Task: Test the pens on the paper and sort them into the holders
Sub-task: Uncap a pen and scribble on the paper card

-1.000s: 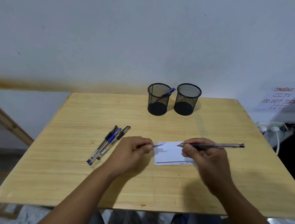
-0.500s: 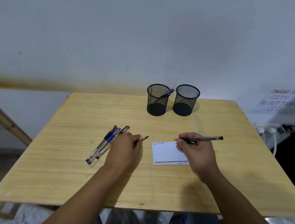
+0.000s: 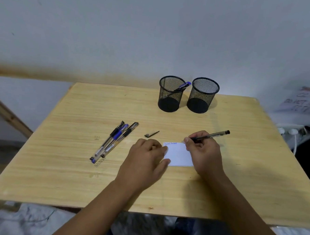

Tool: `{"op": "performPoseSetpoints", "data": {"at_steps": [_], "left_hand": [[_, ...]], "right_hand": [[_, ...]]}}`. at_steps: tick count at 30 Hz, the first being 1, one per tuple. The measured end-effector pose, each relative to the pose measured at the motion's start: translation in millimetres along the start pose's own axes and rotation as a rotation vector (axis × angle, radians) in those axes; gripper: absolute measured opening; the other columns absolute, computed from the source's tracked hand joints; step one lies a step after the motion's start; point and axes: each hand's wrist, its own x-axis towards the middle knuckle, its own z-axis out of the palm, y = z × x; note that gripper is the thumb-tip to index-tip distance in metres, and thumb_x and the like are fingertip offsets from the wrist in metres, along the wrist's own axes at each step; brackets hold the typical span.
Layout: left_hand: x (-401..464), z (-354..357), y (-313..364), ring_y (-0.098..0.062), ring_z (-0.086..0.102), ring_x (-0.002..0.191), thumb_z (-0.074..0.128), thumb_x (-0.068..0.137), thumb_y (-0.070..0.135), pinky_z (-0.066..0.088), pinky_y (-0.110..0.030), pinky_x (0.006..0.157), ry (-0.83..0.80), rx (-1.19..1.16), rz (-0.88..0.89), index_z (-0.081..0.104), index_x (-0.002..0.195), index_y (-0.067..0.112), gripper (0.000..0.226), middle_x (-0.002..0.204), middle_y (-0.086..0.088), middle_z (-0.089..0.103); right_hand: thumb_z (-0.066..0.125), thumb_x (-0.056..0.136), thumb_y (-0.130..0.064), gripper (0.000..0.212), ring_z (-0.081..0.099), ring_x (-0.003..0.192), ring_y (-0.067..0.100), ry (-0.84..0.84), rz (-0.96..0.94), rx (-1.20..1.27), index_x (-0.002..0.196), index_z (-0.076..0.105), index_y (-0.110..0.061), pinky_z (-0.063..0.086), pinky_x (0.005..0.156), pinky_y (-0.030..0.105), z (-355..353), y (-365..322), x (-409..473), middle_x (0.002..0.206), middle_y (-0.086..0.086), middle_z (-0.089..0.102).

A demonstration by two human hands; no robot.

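Note:
My right hand [image 3: 203, 151] grips a black pen [image 3: 212, 135] with its tip at the top right corner of the small white paper [image 3: 178, 154]. Blue scribbles mark the paper's top edge. My left hand [image 3: 147, 159] rests flat on the paper's left edge, holding nothing. The pen's black cap [image 3: 151, 134] lies loose on the table just beyond my left hand. Three capped pens [image 3: 114, 140] lie side by side to the left. Two black mesh holders stand at the back: the left holder [image 3: 170, 94] contains one blue pen [image 3: 183, 86], the right holder [image 3: 202, 95] looks empty.
The wooden table [image 3: 59, 166] ends close to my body at the front. A power strip with white plugs [image 3: 290, 131] and a paper sign [image 3: 302, 99] sit off the table's right side by the wall.
My left hand set the cap down on the table and moved right onto the paper's edge. My right hand brought the pen tip down to the paper's top corner.

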Motion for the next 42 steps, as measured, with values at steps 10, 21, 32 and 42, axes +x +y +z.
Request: {"op": "performPoseSetpoints", "data": {"at_steps": [10,21,32,42], "left_hand": [[-0.5,3.3,-3.8,-0.018,0.045,0.108,0.058,0.086,0.047,0.043,-0.03,0.089,0.0,0.031,0.015,0.069,0.112,0.028,0.034,0.114,0.006,0.06],[-0.4,0.4,-1.4,-0.016,0.046,0.109,0.062,0.085,0.047,0.04,-0.027,0.087,-0.005,0.02,-0.008,0.071,0.111,0.028,0.034,0.113,0.006,0.06],[0.4,0.3,-0.6,-0.014,0.045,0.11,0.061,0.085,0.048,0.037,-0.025,0.086,-0.009,0.027,-0.021,0.07,0.112,0.03,0.034,0.114,0.008,0.06],[0.3,1.4,-0.2,-0.015,0.046,0.108,0.064,0.083,0.047,0.04,-0.026,0.085,0.012,0.007,-0.03,0.071,0.11,0.029,0.033,0.112,0.008,0.061]], "right_hand": [[0.072,0.087,-0.025,0.007,0.061,0.063,-0.008,0.027,-0.055,-0.187,0.084,0.067,-0.021,0.042,0.058,0.002,4.2,-1.3,3.2,0.068,-0.02,0.061],[0.07,0.087,-0.026,0.007,0.062,0.075,-0.012,0.012,-0.063,-0.198,0.083,0.066,-0.023,0.045,0.061,0.005,5.1,1.1,2.7,0.069,-0.021,0.065],[0.071,0.087,-0.026,0.007,0.06,0.068,-0.017,-0.008,-0.079,-0.222,0.085,0.067,-0.02,0.043,0.06,0.0,5.6,3.4,3.9,0.067,-0.023,0.061],[0.071,0.087,-0.021,0.009,0.065,0.067,-0.002,0.011,-0.106,-0.233,0.089,0.065,-0.013,0.046,0.061,0.01,5.1,0.7,2.2,0.068,-0.013,0.064]]}}
